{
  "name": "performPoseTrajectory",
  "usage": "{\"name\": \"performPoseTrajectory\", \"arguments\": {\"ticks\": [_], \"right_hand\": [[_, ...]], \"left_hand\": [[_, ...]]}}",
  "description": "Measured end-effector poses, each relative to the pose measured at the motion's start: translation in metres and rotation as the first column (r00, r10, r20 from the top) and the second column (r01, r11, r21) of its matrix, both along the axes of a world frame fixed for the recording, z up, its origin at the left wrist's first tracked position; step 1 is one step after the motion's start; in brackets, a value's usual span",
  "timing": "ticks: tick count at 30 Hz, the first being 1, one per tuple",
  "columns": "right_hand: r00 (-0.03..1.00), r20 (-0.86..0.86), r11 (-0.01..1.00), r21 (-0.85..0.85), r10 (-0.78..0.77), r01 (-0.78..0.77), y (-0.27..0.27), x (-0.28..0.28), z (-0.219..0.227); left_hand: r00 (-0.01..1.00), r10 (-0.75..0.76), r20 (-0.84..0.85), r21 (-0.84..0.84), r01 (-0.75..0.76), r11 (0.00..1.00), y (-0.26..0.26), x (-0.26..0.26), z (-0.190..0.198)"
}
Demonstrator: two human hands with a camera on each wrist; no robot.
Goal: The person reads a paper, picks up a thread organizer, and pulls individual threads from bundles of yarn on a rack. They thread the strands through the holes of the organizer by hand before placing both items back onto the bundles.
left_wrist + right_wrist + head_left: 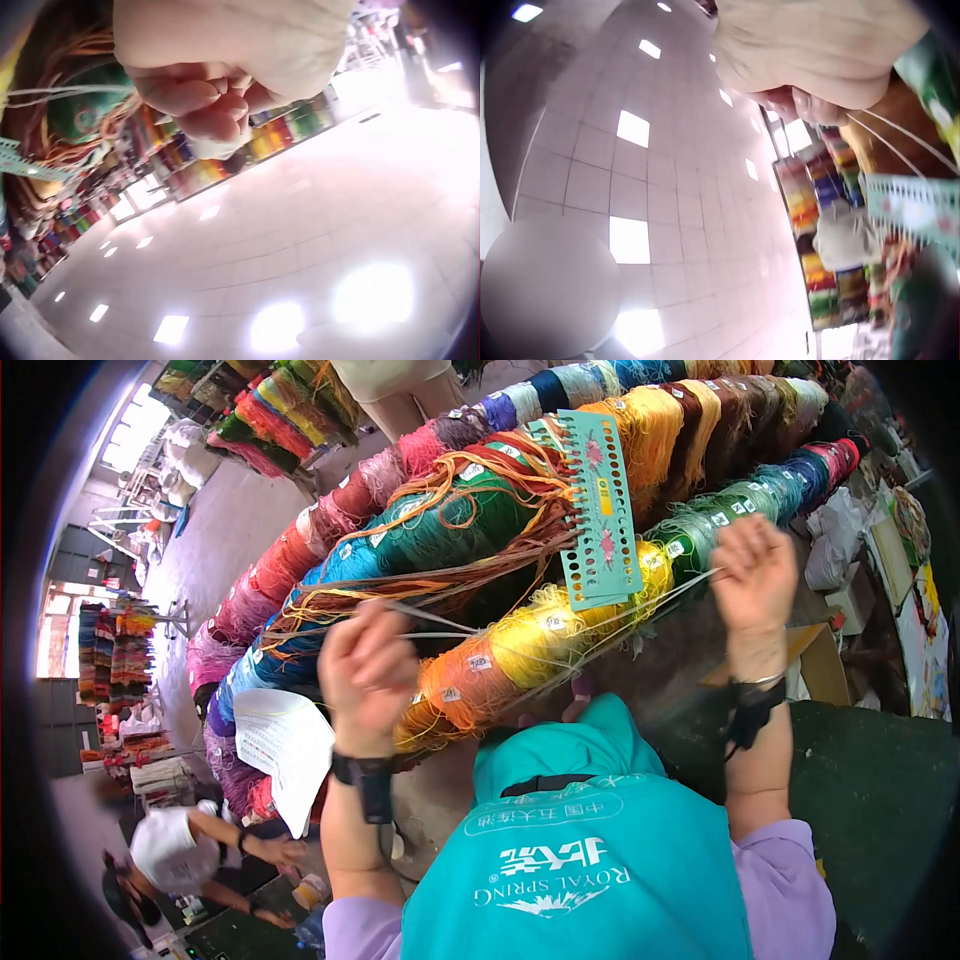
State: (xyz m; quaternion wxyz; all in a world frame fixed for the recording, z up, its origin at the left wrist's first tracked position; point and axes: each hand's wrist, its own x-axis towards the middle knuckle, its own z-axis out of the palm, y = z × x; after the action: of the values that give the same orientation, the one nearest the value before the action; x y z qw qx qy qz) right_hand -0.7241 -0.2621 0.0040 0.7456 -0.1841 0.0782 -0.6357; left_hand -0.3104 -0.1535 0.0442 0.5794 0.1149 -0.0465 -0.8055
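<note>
My left hand (370,665) is raised at the left of the yarn racks, its fingers curled and pinching pale thread (437,620). Higher on the right, my right hand (752,575) grips pale strands as well, which show in the right wrist view as two thin lines (910,137) leaving the fingers. The strands run between both hands across yellow yarn (545,625) and orange yarn (455,680) on the nearest rack. Between the hands lies a teal punched card (588,535), with brown and orange threads (480,545) looped through its left-edge holes.
Racks of labelled skeins cross in front, with blue yarn (350,568) on the middle one. A white paper sheet (285,745) hangs at the left. Another person in a white shirt (175,845) is at lower left. An open cardboard box (825,660) stands right.
</note>
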Motion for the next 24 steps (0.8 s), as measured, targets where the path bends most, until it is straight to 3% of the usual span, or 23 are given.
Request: {"name": "performPoseTrajectory", "arguments": {"ticks": [2, 4, 6, 7, 10, 13, 15, 16, 17, 18, 19, 20, 21, 22, 23, 24], "right_hand": [[0.937, -0.213, 0.945, 0.121, -0.275, 0.305, -0.013, -0.061, 0.009], [0.803, -0.413, 0.863, 0.073, -0.430, 0.500, -0.031, -0.151, -0.001], [0.459, -0.652, 0.600, 0.007, -0.604, 0.800, -0.043, -0.240, -0.001], [0.288, -0.701, 0.456, -0.059, -0.653, 0.888, -0.043, -0.279, 0.000], [-0.269, -0.760, 0.039, -0.361, -0.592, 0.932, -0.059, -0.420, 0.002], [-0.256, -0.681, 0.147, -0.474, -0.686, 0.868, -0.065, -0.523, 0.012], [-0.329, -0.633, 0.128, -0.565, -0.700, 0.815, -0.082, -0.500, 0.026], [-0.363, -0.606, 0.118, -0.608, -0.707, 0.785, -0.090, -0.473, 0.036], [-0.360, -0.546, 0.167, -0.694, -0.757, 0.700, -0.087, -0.392, 0.055], [-0.301, -0.596, 0.288, -0.693, -0.744, 0.661, -0.090, -0.337, 0.064], [-0.246, -0.646, 0.403, -0.683, -0.722, 0.610, -0.091, -0.290, 0.071], [-0.104, -0.715, 0.548, -0.613, -0.691, 0.569, -0.088, -0.237, 0.071], [0.034, -0.773, 0.679, -0.535, -0.634, 0.503, -0.082, -0.184, 0.065], [0.199, -0.795, 0.785, -0.465, -0.574, 0.408, -0.073, -0.131, 0.058], [0.281, -0.817, 0.854, -0.419, -0.503, 0.310, -0.057, -0.077, 0.052], [0.338, -0.867, 0.925, -0.302, -0.367, 0.230, -0.045, -0.035, 0.043]], "left_hand": [[0.970, 0.242, -0.017, -0.068, -0.242, 0.968, 0.022, 0.040, 0.010], [0.875, 0.469, 0.120, -0.164, -0.449, 0.878, 0.046, 0.096, 0.016], [0.729, 0.656, 0.194, -0.260, -0.607, 0.751, 0.071, 0.146, 0.032], [0.708, 0.682, 0.187, -0.310, -0.616, 0.724, 0.082, 0.163, 0.044], [0.585, 0.807, 0.080, -0.486, -0.684, 0.544, 0.110, 0.206, 0.070], [0.319, 0.943, 0.095, -0.568, -0.761, 0.315, 0.111, 0.196, 0.096], [0.177, 0.980, 0.086, -0.595, -0.780, 0.193, 0.094, 0.179, 0.103], [0.359, 0.928, 0.099, -0.625, -0.704, 0.339, 0.084, 0.173, 0.099], [0.524, 0.844, 0.118, -0.652, -0.600, 0.464, 0.071, 0.167, 0.090], [0.668, 0.730, 0.144, -0.675, -0.473, 0.567, 0.058, 0.158, 0.080], [0.737, 0.648, 0.192, -0.595, -0.438, 0.674, 0.044, 0.124, 0.068], [0.808, 0.496, 0.317, -0.446, -0.334, 0.830, 0.032, 0.099, 0.048], [0.896, 0.353, 0.269, -0.320, -0.263, 0.910, 0.016, 0.054, 0.029], [0.830, 0.292, 0.476, -0.219, -0.210, 0.953, 0.005, 0.026, 0.005], [0.709, 0.152, 0.688, -0.150, -0.066, 0.986, -0.007, -0.004, -0.004], [0.510, 0.004, 0.860, -0.017, 0.020, 1.000, -0.020, -0.033, -0.013]]}}
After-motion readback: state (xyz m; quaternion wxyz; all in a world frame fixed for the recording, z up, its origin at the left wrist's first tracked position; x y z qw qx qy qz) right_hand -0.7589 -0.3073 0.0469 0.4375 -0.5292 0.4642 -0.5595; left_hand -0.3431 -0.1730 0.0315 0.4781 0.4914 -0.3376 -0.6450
